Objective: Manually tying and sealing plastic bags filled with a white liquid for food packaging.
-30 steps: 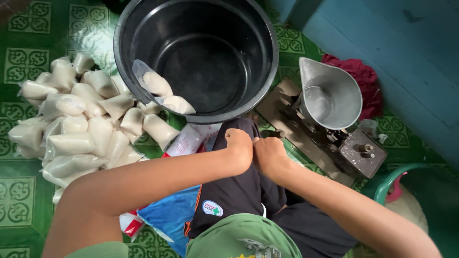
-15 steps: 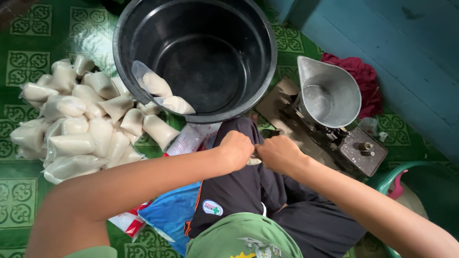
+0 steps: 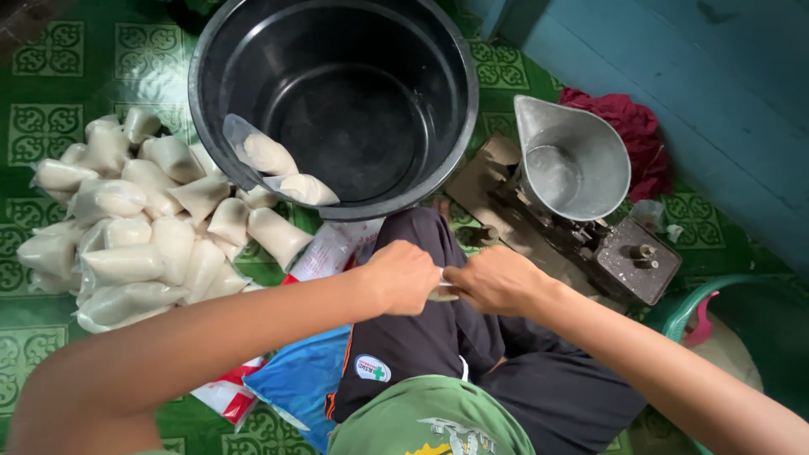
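Left hand: the left hand [image 3: 403, 276] is closed in a fist over the lap, fingers clenched on one end of a small clear plastic piece [image 3: 441, 293].
Right hand: the right hand [image 3: 497, 280] faces it, fingers pinched on the other end of the same piece.
Held item: the plastic piece sits in the narrow gap between the two fists, mostly hidden; whether it is a bag or a strip cannot be told.
Grip reasoning: the knuckles nearly touch, which by my judgement keeps the piece taut between both hands.
Tub: a black tub [image 3: 337, 101] stands on the floor just ahead of the knees, with two filled white bags [image 3: 286, 173] leaning over its near rim.
Pile: a heap of filled bags [image 3: 139, 223] lies on the green patterned floor [image 3: 50, 59], to the left of the tub, within arm's reach.
Scale: a balance scale with a metal scoop pan [image 3: 573, 160] stands to the right, beside the right forearm.
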